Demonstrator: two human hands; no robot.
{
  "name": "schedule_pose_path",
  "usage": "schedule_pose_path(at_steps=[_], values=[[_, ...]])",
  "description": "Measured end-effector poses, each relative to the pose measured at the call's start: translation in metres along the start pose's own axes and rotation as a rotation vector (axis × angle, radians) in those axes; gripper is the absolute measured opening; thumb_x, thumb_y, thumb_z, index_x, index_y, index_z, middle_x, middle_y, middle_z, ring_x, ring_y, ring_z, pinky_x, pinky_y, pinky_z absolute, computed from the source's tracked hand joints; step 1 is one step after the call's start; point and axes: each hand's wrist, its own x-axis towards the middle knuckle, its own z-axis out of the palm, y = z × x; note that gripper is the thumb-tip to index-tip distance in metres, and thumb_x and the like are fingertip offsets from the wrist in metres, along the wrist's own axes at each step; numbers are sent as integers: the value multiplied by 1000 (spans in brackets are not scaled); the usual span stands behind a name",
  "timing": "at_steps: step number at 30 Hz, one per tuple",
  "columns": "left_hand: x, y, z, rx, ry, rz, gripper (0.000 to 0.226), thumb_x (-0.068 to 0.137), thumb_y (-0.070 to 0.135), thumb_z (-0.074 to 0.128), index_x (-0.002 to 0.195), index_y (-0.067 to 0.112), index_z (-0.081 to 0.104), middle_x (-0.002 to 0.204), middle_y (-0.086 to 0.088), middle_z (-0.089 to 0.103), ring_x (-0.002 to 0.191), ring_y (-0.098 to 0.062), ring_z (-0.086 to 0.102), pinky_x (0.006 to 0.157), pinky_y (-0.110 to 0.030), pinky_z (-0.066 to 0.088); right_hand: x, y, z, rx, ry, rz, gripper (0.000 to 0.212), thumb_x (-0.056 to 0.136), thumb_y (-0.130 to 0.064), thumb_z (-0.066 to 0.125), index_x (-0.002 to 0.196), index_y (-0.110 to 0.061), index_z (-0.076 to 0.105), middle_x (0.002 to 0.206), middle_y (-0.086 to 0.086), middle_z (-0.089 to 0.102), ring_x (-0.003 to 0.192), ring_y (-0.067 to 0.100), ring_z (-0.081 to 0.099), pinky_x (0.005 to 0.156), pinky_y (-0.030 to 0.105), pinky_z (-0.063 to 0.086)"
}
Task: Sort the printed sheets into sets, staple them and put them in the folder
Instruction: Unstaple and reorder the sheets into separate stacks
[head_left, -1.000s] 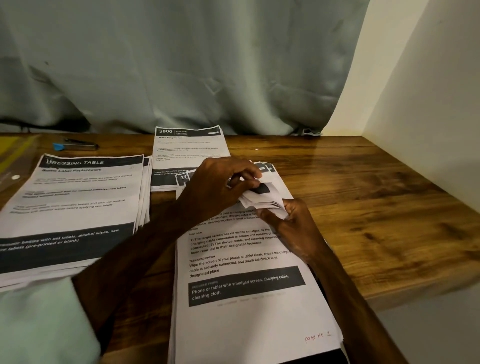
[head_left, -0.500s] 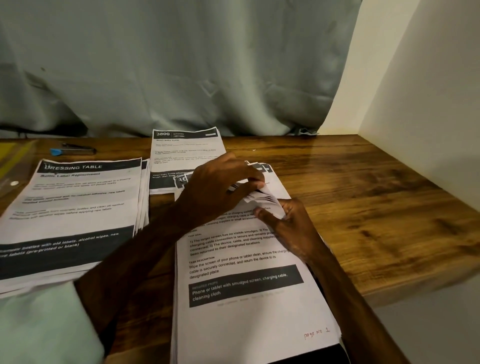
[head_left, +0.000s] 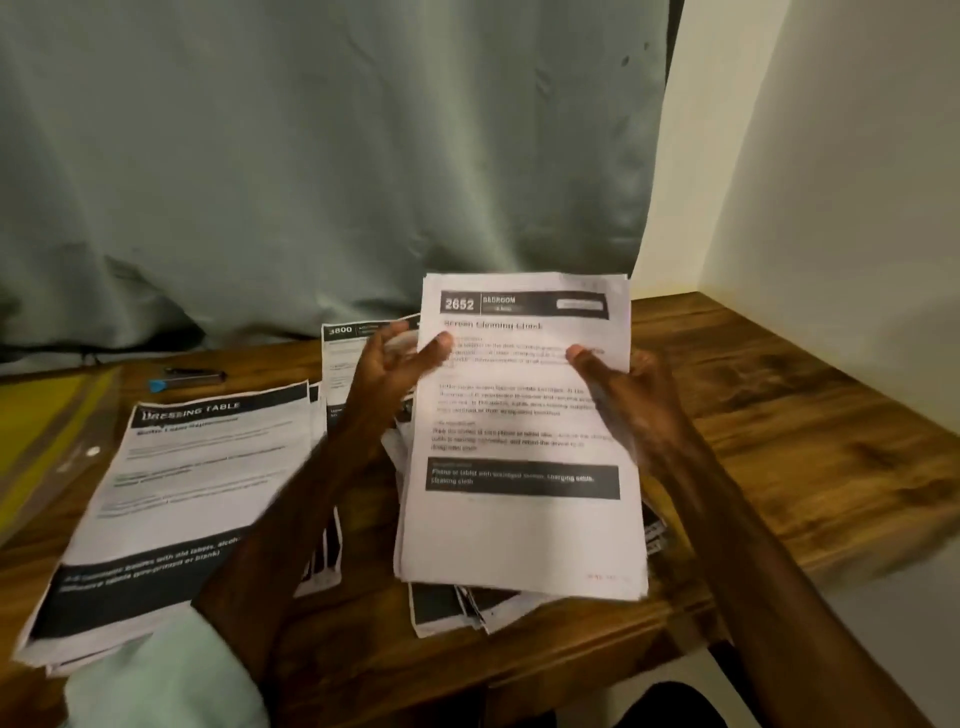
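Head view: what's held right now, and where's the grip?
The sheet set headed 2652: left hand pinches its upper left edge, right hand its upper right edge.

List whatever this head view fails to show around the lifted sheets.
All head view.
- Lifted white printed set: body text motion-blurred.
- Dark-banded sheets beneath: mostly covered by that set.
- Yellow plastic folder: cut by left edge.
- Left hand, right hand: fingers hidden behind paper.
- Blue-tipped dark tool: too small to identify.
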Motion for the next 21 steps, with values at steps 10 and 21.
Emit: schedule_pose_path(at_steps=[10,21], values=[[-23,28,24,-162,-31,44,26,94,17,68,120,14,68,114,-4,76,106,-24,74,89,-37,61,18,-59,26,-31,75,-353,5,95,-21,67,99,-22,64,90,-9,74,78,4,73,62,15,55],[-27,-4,34,-40,9,-31,42,77,44,84,113,29,68,108,14,77,104,-12,73,100,-41,56,6,-1,18,68,71,-206,12,93,-19,69,104,-22,65,94,-9,78,89,17,76,69,30,62]])
